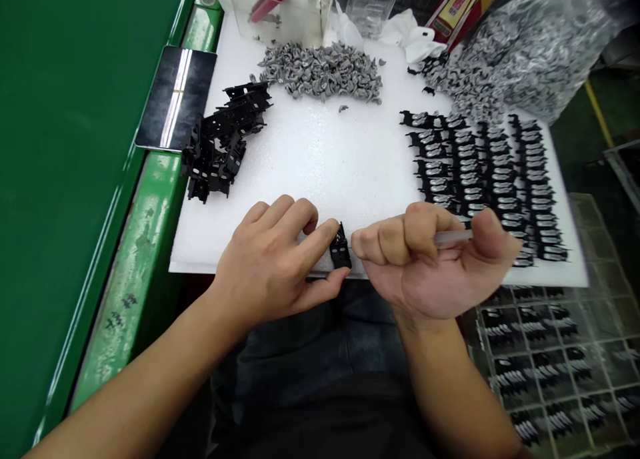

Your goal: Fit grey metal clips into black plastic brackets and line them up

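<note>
Your left hand, the nearer, pinches a small black bracket end to end, long axis running away from you. Just right, your right hand grips a translucent-handled tool. White foam board beneath; grey clips heaped beyond.

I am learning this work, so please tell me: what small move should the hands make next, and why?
Probably, ease the pale stick toward the black part: the left hand steadies that part at the near edge of the white board, and the right hand grips the stick, which points toward it.
</note>
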`<state>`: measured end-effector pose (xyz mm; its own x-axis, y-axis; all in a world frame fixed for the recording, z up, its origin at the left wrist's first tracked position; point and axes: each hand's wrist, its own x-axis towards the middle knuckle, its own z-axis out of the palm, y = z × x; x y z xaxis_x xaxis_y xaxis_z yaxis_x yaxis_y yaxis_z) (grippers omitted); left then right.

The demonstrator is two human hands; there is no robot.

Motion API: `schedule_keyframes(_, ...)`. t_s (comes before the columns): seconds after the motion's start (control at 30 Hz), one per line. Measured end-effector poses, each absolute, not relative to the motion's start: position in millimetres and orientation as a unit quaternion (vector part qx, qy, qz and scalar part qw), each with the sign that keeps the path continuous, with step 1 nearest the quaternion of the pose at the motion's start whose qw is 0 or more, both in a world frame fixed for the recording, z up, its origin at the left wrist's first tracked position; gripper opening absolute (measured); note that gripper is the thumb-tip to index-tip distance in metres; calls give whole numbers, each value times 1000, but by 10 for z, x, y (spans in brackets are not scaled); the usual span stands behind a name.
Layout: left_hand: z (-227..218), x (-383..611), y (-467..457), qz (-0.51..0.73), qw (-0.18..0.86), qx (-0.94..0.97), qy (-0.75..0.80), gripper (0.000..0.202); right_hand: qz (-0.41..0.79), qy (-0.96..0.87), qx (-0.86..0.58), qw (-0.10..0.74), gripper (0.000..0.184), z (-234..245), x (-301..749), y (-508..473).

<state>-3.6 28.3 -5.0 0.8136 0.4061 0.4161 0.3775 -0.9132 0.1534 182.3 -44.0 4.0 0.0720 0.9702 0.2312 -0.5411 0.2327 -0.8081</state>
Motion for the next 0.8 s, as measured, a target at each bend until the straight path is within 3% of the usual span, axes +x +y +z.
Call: schedule_keyframes(0.8, -50, -38, 284, 225, 28, 952, 207, 46, 535, -376, -249, 715, 51, 12, 1818, -430)
